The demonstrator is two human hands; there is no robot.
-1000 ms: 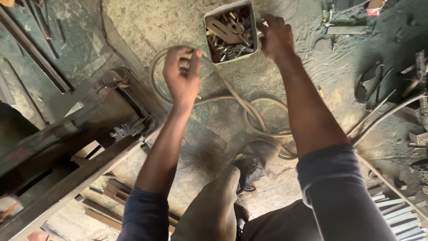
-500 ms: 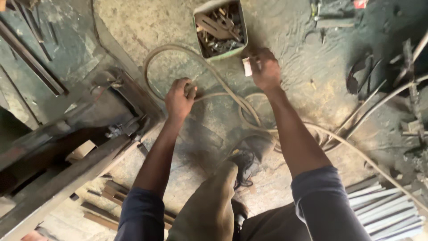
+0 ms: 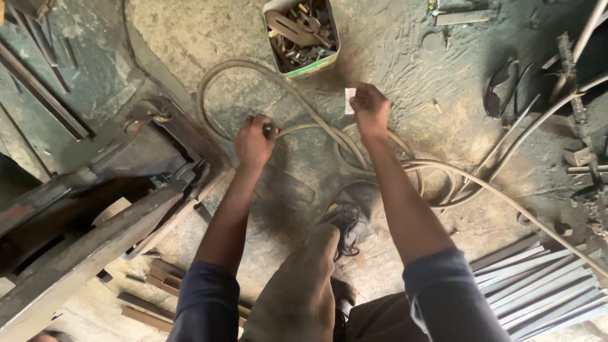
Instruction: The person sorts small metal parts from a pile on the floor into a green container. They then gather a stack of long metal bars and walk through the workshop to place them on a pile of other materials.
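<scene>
Small metal piece (image 3: 271, 131) pinched in the left hand (image 3: 254, 140), fist closed around it, just above the pale hose (image 3: 316, 130) looping across the dirt floor (image 3: 190, 38). Right hand (image 3: 370, 109) closed too, gripping a small white slip (image 3: 349, 100) at the fingertips, hovering over the same hose coils near the middle of the floor. Both arms stretched down, knees and a dark shoe (image 3: 345, 221) below.

Risk, as a judgement: hose loops lying right under the feet and wrists, so a snag or a trip looks possible; the small piece, if dropped, likely lost in the grit and scrap. Long steel bars (image 3: 538, 285) at the lower right edge and a heavy dark machine frame (image 3: 95, 209) at the left, both close enough to knock a shin.

Green-rimmed tin (image 3: 303, 69) at the top edge of the floor, open, crammed with rusty metal odds: flat plates, bolts, bent bits, heaped to the rim. Nothing else serving as a container in view.
</scene>
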